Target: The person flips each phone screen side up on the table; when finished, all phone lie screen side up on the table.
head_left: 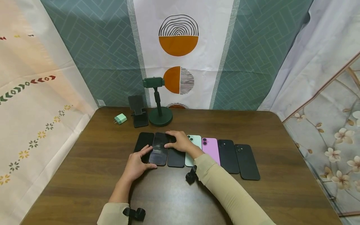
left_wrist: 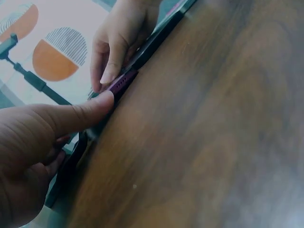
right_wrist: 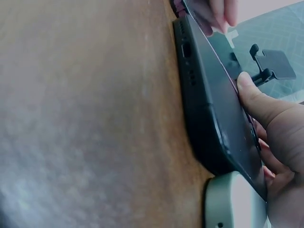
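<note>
Seven smartphones lie side by side in a row. Both hands hold the second from the left, a smartphone with a dark glossy screen [head_left: 159,152] facing up and a purple edge [left_wrist: 124,82]. My left hand [head_left: 135,165] has its thumb at the near edge and its fingers on the left side. My right hand [head_left: 181,142] reaches over the neighbouring black phone [head_left: 176,158], thumb at the held phone's right side and fingers by its far right corner. Left of it is another black phone [head_left: 145,140], partly behind the left fingers.
Rightward in the row come a mint phone [head_left: 189,160], a lilac phone [head_left: 211,149] and two dark phones [head_left: 228,156], the mint one partly under the right wrist. Behind stand a green round-based stand [head_left: 160,117], a black phone stand [head_left: 140,120] and a mint charger plug [head_left: 121,118].
</note>
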Demonstrator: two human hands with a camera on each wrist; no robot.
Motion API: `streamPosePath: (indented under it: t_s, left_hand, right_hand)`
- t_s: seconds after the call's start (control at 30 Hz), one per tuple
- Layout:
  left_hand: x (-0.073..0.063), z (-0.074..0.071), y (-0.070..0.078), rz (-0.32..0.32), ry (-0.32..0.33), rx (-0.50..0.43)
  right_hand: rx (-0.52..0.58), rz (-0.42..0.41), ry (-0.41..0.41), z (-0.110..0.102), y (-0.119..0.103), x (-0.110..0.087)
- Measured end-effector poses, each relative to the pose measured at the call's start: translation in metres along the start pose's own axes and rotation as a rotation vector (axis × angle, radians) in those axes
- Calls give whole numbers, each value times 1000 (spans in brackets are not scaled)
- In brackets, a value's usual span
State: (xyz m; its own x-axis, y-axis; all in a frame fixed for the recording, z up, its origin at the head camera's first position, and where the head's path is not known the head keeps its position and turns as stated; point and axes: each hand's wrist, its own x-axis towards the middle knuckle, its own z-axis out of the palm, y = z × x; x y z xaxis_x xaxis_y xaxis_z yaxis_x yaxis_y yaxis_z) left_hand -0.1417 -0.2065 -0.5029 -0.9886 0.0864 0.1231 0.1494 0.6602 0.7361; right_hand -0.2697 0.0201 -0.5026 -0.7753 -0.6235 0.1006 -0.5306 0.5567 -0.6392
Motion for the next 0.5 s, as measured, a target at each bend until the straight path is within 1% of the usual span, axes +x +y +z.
streamPosePath:
  t_s: [0.1, 0.23, 0.33, 0.5]
  left_hand:
    - [1, 1, 2, 8, -6, 27]
    - [1, 2, 4, 18, -17, 12]
    - [0, 2, 4, 29, -37, -3]
    - [0, 1, 4, 35, -69, 11]
  right_hand:
    - [-13, 2, 0, 0, 1, 0]
    - [-33, 7, -9, 0, 1, 0]
    - [-35, 11, -22, 1, 1, 0]
    - [-63, -11, -38, 0, 0, -1]
